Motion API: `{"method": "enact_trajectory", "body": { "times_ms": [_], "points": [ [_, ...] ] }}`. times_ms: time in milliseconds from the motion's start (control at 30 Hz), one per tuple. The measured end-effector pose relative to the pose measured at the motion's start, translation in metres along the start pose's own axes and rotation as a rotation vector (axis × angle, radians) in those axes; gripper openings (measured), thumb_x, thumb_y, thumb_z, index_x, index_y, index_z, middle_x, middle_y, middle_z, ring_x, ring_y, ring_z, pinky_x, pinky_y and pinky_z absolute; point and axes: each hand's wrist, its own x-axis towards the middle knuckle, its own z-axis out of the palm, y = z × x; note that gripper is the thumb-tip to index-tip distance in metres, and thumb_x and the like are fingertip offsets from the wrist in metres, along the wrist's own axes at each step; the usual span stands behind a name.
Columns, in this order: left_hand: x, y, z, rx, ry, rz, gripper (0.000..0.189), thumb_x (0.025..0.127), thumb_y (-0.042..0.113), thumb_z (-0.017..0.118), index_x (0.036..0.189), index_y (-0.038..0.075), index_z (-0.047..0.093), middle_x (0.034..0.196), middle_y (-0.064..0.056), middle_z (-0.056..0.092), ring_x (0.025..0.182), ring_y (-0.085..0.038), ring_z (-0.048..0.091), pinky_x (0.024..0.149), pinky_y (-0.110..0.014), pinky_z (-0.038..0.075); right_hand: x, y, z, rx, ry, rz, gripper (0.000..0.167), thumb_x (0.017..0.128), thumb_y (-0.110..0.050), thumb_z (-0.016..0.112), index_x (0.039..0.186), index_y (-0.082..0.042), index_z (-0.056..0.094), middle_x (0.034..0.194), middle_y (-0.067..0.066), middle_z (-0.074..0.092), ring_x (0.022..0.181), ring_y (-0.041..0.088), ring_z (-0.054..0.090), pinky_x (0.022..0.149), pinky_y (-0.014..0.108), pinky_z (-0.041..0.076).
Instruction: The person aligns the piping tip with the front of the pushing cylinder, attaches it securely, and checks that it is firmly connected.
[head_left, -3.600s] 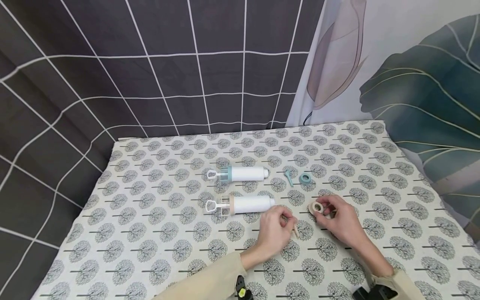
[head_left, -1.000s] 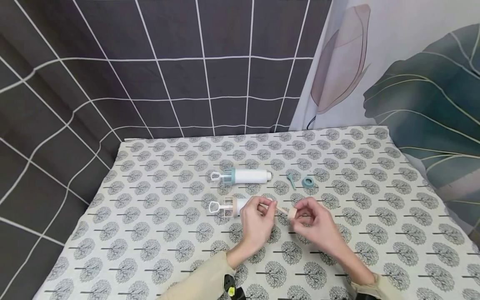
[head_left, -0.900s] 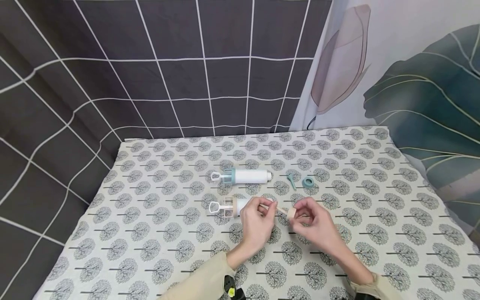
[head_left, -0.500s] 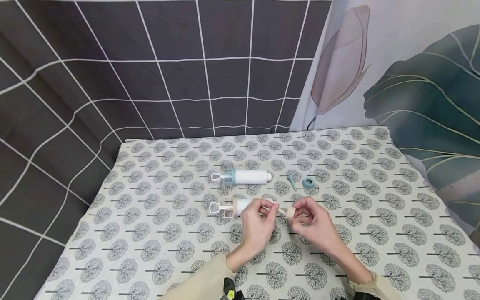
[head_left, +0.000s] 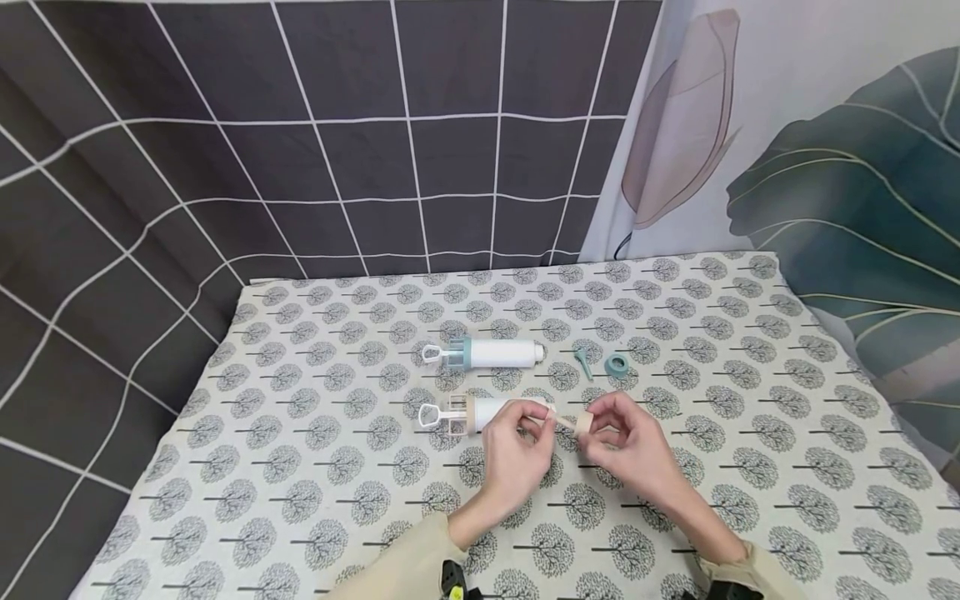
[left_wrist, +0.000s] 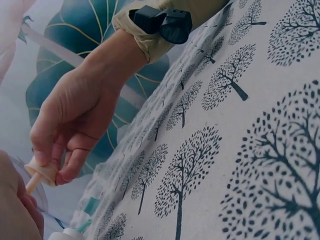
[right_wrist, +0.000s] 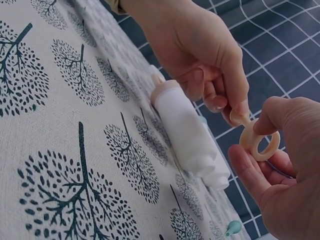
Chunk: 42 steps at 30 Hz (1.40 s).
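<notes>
My left hand (head_left: 517,446) pinches the flared end of a slim beige tube (head_left: 564,422) between thumb and fingers. A beige ring-shaped cap (head_left: 584,422) is held by the thumb and fingertips of my right hand (head_left: 630,437). The tube's narrow end meets the ring; in the left wrist view the tube (left_wrist: 33,184) points into the ring's opening (left_wrist: 44,171). How deep it sits I cannot tell. Behind my left hand lies a white cylinder with a beige collar and clear-framed pull handle (head_left: 491,410), its right end partly hidden.
A matching white cylinder with a teal collar (head_left: 502,353) lies farther back. To its right are a teal flared tube (head_left: 582,364) and a teal ring cap (head_left: 617,365). All rest on a tree-print tablecloth (head_left: 315,500); a dark grid curtain (head_left: 300,150) hangs behind.
Earlier the hands were apart, the ring in the right and the tube in the left. They have come together, with tube and ring meeting. Over the last second they barely move.
</notes>
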Motion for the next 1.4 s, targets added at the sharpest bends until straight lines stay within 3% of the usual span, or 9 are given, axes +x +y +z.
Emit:
{"method": "enact_trajectory", "body": {
  "times_ms": [500, 767, 1033, 1400],
  "points": [
    [-0.001, 0.004, -0.003, -0.06, -0.039, -0.094, 0.018, 0.079, -0.01, 0.074, 0.089, 0.005, 0.069, 0.078, 0.001, 0.065, 0.065, -0.009, 0.058, 0.048, -0.016, 0.044, -0.001, -0.001, -0.002, 0.054, -0.031, -0.027, 0.036, 0.078, 0.015, 0.066, 0.111, 0.011, 0.052, 0.096, 0.021, 0.06, 0.081, 0.024, 0.067, 0.074, 0.031, 0.059],
    [-0.003, 0.006, -0.001, -0.072, -0.048, -0.053, 0.017, 0.079, -0.009, 0.075, 0.088, 0.004, 0.069, 0.08, 0.0, 0.066, 0.067, -0.01, 0.06, 0.051, -0.017, 0.046, 0.002, 0.001, -0.002, 0.066, -0.067, -0.041, 0.037, 0.079, 0.015, 0.066, 0.112, 0.01, 0.051, 0.098, 0.022, 0.06, 0.084, 0.031, 0.068, 0.073, 0.031, 0.059],
    [-0.004, 0.008, -0.002, -0.107, -0.066, -0.054, 0.017, 0.08, -0.01, 0.074, 0.088, 0.004, 0.069, 0.084, -0.002, 0.066, 0.068, -0.012, 0.061, 0.05, -0.019, 0.048, 0.003, 0.001, -0.002, 0.087, -0.07, -0.054, 0.035, 0.08, 0.015, 0.065, 0.112, 0.011, 0.052, 0.098, 0.023, 0.059, 0.08, 0.026, 0.068, 0.072, 0.03, 0.059],
    [-0.005, 0.01, -0.001, -0.121, -0.097, -0.02, 0.016, 0.079, -0.013, 0.073, 0.089, -0.001, 0.069, 0.092, -0.01, 0.069, 0.071, -0.016, 0.064, 0.05, -0.018, 0.05, 0.006, 0.003, -0.001, 0.077, -0.073, -0.107, 0.035, 0.078, 0.018, 0.064, 0.111, 0.011, 0.053, 0.102, 0.023, 0.059, 0.089, 0.02, 0.065, 0.079, 0.03, 0.057]
  ]
}}
